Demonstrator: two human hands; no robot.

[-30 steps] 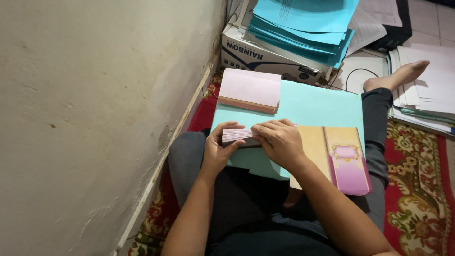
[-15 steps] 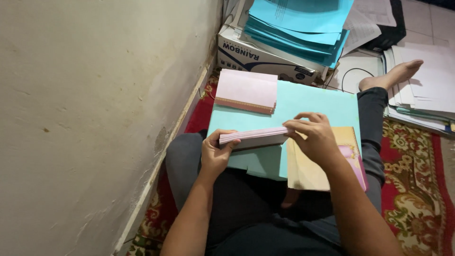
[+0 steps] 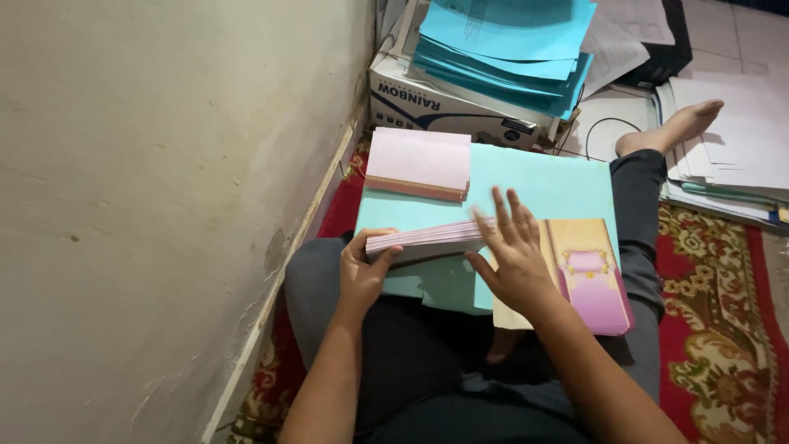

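Observation:
My left hand (image 3: 363,274) grips the near end of a thick stack of pink cards (image 3: 427,238), held edge-on above my lap. My right hand (image 3: 514,252) is flat with fingers spread against the stack's right end. Both rest over a light blue folder (image 3: 542,185) on my legs. A second pile of pink cards (image 3: 419,163) lies on the folder's far left corner. To the right of my right hand lies a beige and pink printed card (image 3: 585,271) with gold ornament.
A plastered wall (image 3: 164,181) runs close along my left. A white cardboard box (image 3: 444,105) carries a pile of blue folders (image 3: 505,49). White paper stacks (image 3: 731,156) lie at the right by my bare foot (image 3: 674,127). A red patterned carpet (image 3: 715,329) covers the floor.
The pink card stack rose from flat on the folder to held edge-on. My right hand slid from on top of it to its right end and spread its fingers.

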